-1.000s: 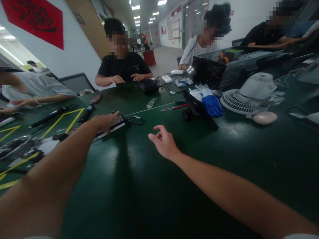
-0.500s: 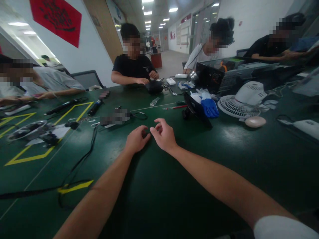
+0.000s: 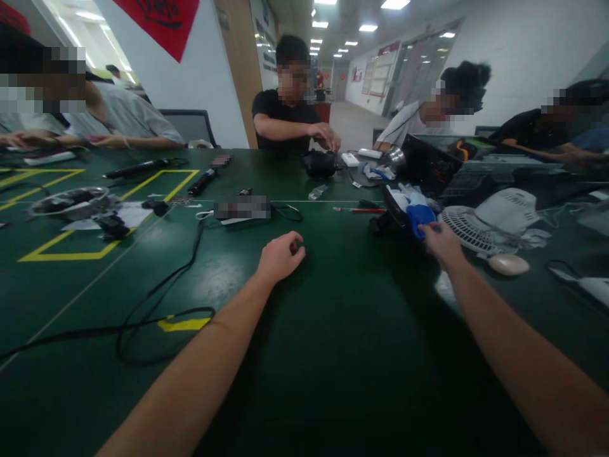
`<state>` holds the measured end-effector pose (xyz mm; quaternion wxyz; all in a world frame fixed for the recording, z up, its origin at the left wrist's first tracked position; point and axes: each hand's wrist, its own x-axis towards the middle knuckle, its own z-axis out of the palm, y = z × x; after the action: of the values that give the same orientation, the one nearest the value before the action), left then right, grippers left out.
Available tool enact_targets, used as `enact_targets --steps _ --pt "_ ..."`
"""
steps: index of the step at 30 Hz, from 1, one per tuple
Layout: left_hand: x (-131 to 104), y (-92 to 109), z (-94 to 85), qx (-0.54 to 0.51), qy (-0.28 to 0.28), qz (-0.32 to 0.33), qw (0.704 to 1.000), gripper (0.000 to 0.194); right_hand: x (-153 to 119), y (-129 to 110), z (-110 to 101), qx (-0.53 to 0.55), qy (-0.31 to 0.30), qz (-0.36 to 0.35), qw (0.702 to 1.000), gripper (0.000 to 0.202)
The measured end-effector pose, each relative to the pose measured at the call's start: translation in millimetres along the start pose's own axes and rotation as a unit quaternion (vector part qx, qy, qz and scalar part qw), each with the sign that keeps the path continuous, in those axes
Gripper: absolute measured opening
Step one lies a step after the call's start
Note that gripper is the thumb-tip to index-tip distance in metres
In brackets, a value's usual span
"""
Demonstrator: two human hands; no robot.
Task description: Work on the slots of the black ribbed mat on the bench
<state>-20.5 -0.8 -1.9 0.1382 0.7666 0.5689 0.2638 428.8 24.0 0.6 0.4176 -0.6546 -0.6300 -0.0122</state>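
My right hand (image 3: 443, 244) reaches out to the right, its fingers pinching the edge of a blue and white work glove (image 3: 420, 218). The glove lies partly behind a tilted black panel on a stand (image 3: 396, 212), just left of my fingers. My left hand (image 3: 281, 257) rests on or just over the green table (image 3: 333, 330), loosely curled, thumb and fingers apart, with nothing in it. Beyond it lies a blurred-out flat device (image 3: 243, 207) with a cable. A red pen-like stick (image 3: 358, 210) lies left of the black panel.
A white fan (image 3: 504, 216) lies at the right, with a pale rounded object (image 3: 509, 264) in front. An opened computer case (image 3: 495, 174) stands behind it. A black strap (image 3: 166, 289) loops across the left side. Across the table, a person in black (image 3: 290, 124) handles a black pouch-like object (image 3: 320, 163).
My right hand has moved away from my left hand to the right and taken hold of the blue and white glove. The view has shifted, and my left hand remains loosely curled.
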Motion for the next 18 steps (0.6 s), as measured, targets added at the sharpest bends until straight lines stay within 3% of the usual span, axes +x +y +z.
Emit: enact_targets --steps 2,4,9,13,16,18 --pt "0.0 -1.5 1.1 -0.011 0.001 0.008 1.0 0.021 -15.2 -6.2 0.7 -0.057 -0.04 0.184 0.98 0.023" --pt "0.4 -2.6 1.9 -0.021 0.001 0.012 1.0 0.021 -26.7 -22.1 0.7 -0.057 -0.091 0.226 0.968 0.044" --pt "1.1 -0.7 4.1 -0.048 -0.001 0.01 0.999 0.027 -47.9 -69.9 7.2 -0.077 -0.171 0.156 0.97 0.062" --pt "-1.2 6.4 9.5 -0.168 -0.001 0.016 0.986 0.053 -81.3 -119.0 20.1 -0.09 -0.219 0.101 0.966 0.071" --pt "-3.7 10.9 12.5 -0.339 -0.015 0.03 0.94 0.072 -110.5 -160.8 29.7 -0.037 -0.259 0.059 0.963 0.077" --pt "-4.8 10.8 11.9 -0.448 -0.027 -0.008 0.894 0.07 -124.9 -182.8 33.8 0.033 -0.298 0.017 0.954 0.08"
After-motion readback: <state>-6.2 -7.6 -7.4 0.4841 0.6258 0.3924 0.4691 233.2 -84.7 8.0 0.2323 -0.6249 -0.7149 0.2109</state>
